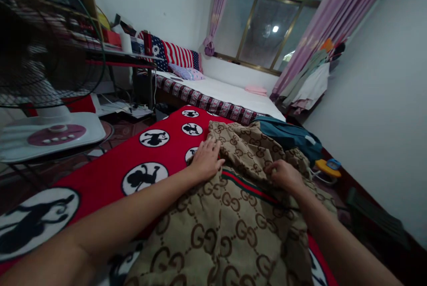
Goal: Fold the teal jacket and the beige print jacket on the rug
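A tan garment (233,219) with a brown interlocked-letter print lies spread over a red cloth (110,192) with white ovals and dark animal figures. Across its middle runs a red and green stripe, and the far part is bunched in folds. My left hand (207,159) rests on the garment's left edge near the stripe, fingers stretched out and apart. On the other side, my right hand (285,175) has its fingers curled in and pinched on the fabric. Its fingertips are partly hidden.
A fan (50,54) stands at left, near a cluttered desk (123,54). Behind is a bed (227,83) under a curtained window. A dark teal cloth item (290,134) lies past the garment. A yellow-topped stool (327,168) stands at right by the wall.
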`<state>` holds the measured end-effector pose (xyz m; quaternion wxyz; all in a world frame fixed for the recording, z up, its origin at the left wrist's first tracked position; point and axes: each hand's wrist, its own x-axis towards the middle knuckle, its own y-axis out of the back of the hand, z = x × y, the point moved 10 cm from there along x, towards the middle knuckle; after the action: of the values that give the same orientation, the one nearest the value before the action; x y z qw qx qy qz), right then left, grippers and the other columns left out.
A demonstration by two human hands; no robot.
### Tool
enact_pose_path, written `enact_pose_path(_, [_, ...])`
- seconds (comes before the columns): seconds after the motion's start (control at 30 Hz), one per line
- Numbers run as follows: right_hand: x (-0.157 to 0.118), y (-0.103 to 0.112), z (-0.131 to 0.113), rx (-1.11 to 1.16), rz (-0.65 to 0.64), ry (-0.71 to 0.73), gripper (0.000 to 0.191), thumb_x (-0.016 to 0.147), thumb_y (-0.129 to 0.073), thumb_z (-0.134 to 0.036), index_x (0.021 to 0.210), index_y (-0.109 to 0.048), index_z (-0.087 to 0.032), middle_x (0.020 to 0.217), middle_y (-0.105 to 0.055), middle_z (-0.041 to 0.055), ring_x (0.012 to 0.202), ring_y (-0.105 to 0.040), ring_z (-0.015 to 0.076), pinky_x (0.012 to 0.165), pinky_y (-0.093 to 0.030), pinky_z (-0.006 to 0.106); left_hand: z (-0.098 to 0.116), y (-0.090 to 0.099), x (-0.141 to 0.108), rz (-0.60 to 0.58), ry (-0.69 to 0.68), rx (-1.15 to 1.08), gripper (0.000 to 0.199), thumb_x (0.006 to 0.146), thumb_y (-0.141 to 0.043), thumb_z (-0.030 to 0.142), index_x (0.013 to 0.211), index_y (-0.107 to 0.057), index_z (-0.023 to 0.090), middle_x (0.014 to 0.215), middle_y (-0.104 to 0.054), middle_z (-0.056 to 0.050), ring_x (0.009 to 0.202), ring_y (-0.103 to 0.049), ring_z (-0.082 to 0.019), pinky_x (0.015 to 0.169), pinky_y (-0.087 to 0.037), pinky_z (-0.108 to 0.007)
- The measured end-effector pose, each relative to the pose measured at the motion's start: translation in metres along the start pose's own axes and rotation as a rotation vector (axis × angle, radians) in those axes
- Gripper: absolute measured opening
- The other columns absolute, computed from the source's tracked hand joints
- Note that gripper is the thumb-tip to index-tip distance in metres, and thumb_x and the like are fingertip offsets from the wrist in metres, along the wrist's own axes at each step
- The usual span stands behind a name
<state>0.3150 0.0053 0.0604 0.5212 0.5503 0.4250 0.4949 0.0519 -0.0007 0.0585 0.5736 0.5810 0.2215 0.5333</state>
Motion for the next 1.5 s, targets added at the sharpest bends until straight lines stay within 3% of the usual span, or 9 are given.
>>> enact_pose_path(0.1, [0.029,0.016,-0.027,0.177,0.197,0.075,0.034,0.074,-0.053,-0.013,0.097,-0.075,-0.022,0.108,-0.07,0.0065,0.098,-0.065,0.0206,0.081,-0.047,0.027,-0.011,-0.055,-0.003,-0.13,-0.019,0.02,0.076,0.092,-0.043,0.053,0.146,-0.034,0.001,0.152,-0.033,-0.023,0.143,-0.027,-0.032,0.118,-0.021,-0.045])
enact_pose_path(0.2, [0.055,0.003,-0.057,0.229,0.241,0.133,0.034,0.081,-0.053,-0.019,0.111,-0.068,-0.017,0.116,-0.067,0.0088,0.105,-0.062,0.0214,0.091,-0.045,0.029,-0.011,-0.074,-0.009,-0.129,-0.048,0.024,0.079,0.093,-0.038,0.056,0.147,-0.031,0.0,0.154,-0.027,-0.023,0.145,-0.022,-0.031,0.119,-0.017,-0.045])
enact_pose_path(0.5, [0.118,-0.028,-0.111,0.273,0.162,0.101,0.059,0.088,-0.055,-0.041,0.141,-0.042,-0.019,0.131,-0.06,0.0127,0.12,-0.055,0.0264,0.095,-0.042,0.038,-0.01,-0.069,-0.01,-0.054,-0.076,-0.013,0.079,0.091,-0.038,0.06,0.146,-0.035,0.003,0.154,-0.028,-0.022,0.144,-0.024,-0.033,0.119,-0.016,-0.048])
enact_pose_path(0.6, [0.121,-0.032,-0.123,0.222,0.055,0.171,0.052,0.078,-0.065,-0.045,0.123,-0.06,-0.018,0.113,-0.069,0.0102,0.105,-0.062,0.0267,0.085,-0.044,0.033,-0.01,-0.065,-0.011,-0.037,-0.07,-0.042,0.08,0.09,-0.041,0.059,0.148,-0.032,0.005,0.155,-0.026,-0.023,0.145,-0.023,-0.033,0.118,-0.017,-0.048])
enact_pose_path(0.77, [0.095,-0.004,-0.093,0.213,0.406,0.013,0.036,0.089,-0.046,-0.041,0.113,-0.064,-0.02,0.099,-0.071,0.0092,0.092,-0.065,0.0232,0.076,-0.042,0.029,0.001,-0.057,-0.012,0.014,-0.126,-0.09,0.077,0.089,-0.048,0.056,0.152,-0.023,0.02,0.159,-0.016,-0.016,0.147,-0.015,-0.032,0.117,-0.015,-0.053])
enact_pose_path(0.97, [0.097,-0.021,-0.115,-0.11,0.164,-0.014,0.029,0.082,-0.051,-0.017,0.105,-0.068,-0.015,0.109,-0.066,0.0181,0.105,-0.06,0.0313,0.083,-0.042,0.04,0.011,-0.069,-0.013,-0.107,-0.192,-0.115,0.069,0.094,-0.037,0.054,0.151,-0.028,0.016,0.157,-0.027,-0.012,0.145,-0.024,-0.029,0.117,-0.017,-0.051])
enact_pose_path(1.17, [0.095,0.026,-0.197,0.095,0.455,0.423,0.035,0.089,-0.045,-0.018,0.121,-0.06,-0.018,0.132,-0.057,0.0129,0.12,-0.051,0.0261,0.101,-0.035,0.04,0.012,-0.067,-0.013,-0.085,-0.194,-0.113,0.07,0.092,-0.04,0.054,0.149,-0.031,0.015,0.155,-0.031,-0.013,0.144,-0.025,-0.03,0.117,-0.016,-0.052])
enact_pose_path(1.37, [0.114,-0.067,-0.204,0.173,-0.02,0.438,0.046,0.1,-0.03,-0.035,0.143,-0.041,-0.022,0.152,-0.039,0.0094,0.142,-0.029,0.0267,0.111,-0.023,0.056,0.011,-0.071,-0.012,-0.16,-0.202,-0.115,0.07,0.094,-0.035,0.052,0.15,-0.029,0.01,0.156,-0.028,-0.014,0.145,-0.023,-0.026,0.119,-0.013,-0.049])
enact_pose_path(1.5, [0.113,-0.073,-0.201,0.238,-0.117,0.451,0.048,0.096,-0.044,-0.035,0.14,-0.045,-0.017,0.149,-0.042,0.0132,0.138,-0.037,0.0277,0.11,-0.03,0.048,0.009,-0.073,-0.013,-0.18,-0.219,-0.091,0.071,0.095,-0.034,0.054,0.15,-0.026,0.009,0.156,-0.028,-0.014,0.146,-0.022,-0.026,0.119,-0.012,-0.047])
